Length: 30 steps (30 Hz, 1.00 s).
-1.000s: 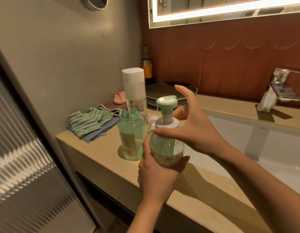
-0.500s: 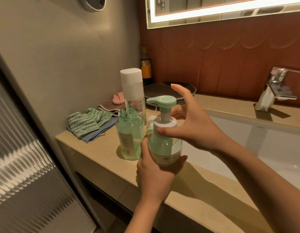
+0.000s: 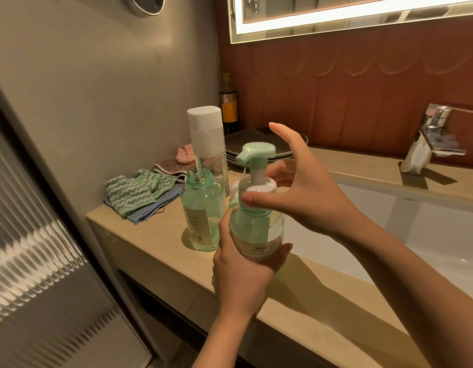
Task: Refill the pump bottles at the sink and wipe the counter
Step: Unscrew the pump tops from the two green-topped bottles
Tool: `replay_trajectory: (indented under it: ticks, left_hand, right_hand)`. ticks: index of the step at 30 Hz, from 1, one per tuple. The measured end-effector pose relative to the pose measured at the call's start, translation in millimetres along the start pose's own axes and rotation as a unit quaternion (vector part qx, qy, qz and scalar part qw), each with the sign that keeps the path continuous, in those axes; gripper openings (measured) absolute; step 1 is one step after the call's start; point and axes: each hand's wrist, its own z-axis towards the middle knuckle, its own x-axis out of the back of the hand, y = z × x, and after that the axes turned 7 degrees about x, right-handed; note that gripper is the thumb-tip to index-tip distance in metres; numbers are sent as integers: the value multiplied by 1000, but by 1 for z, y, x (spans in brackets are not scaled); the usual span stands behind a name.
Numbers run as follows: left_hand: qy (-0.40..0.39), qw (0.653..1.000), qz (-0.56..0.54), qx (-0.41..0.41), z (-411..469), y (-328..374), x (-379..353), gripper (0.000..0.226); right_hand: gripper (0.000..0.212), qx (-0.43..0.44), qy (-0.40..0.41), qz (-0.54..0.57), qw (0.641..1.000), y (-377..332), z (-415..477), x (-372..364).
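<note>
**Left hand** [image 3: 240, 272]: nearest item. It is wrapping fingers and thumb round the lower body of the pump bottle [image 3: 256, 229] and holding it over the front edge of the worktop [image 3: 150, 240], just left of the sink [image 3: 429, 224]. The palm is hiding the base, so contact with the worktop cannot be told.

**Right hand** [image 3: 304, 197]: it is pinching the white pump collar [image 3: 258, 185] between thumb and curled fingers, with the forefinger sticking up free.

**Step in hand:** judged to be the turning of the pump top on a filled bottle, probably tightening. The direction of the turn cannot be read.

**Next move:** this is calling for a firm counter-grip below, a level twist until the collar seats, then setting the bottle down.

**Orientation:** the bottle's long axis is standing near upright. The pump head [image 3: 258, 151] is pointing its nozzle left, toward the wall.

**Open bottle** [image 3: 203, 213]: it is standing uncapped just beside the held one and is awaiting its pump.

**White-capped bottle** [image 3: 206, 139]: it is standing directly behind the open bottle.

**Cloths** [image 3: 134, 192]: they are lying folded by the wall, and wiping is judged not yet begun.

**Faucet** [image 3: 429, 147]: it is sitting at the far right.
</note>
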Motion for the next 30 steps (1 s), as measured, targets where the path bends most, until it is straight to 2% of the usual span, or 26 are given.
replay_trajectory:
  ticks: [10, 18, 23, 30]
  left_hand:
    - [1, 1000, 7, -11, -1, 1, 0, 82]
    - [-10, 1000, -20, -9, -1, 1, 0, 83]
    - [-5, 1000, -15, -7, -1, 2, 0, 82]
    - [-7, 1000, -16, 22, -2, 6, 2, 84]
  right_hand:
    - [72, 23, 129, 135, 982, -9, 5, 20]
    - [59, -49, 211, 239, 946, 7, 12, 35]
    - [72, -85, 224, 261, 935, 17, 14, 38]
    - [80, -59, 284, 258, 922, 22, 15, 56]
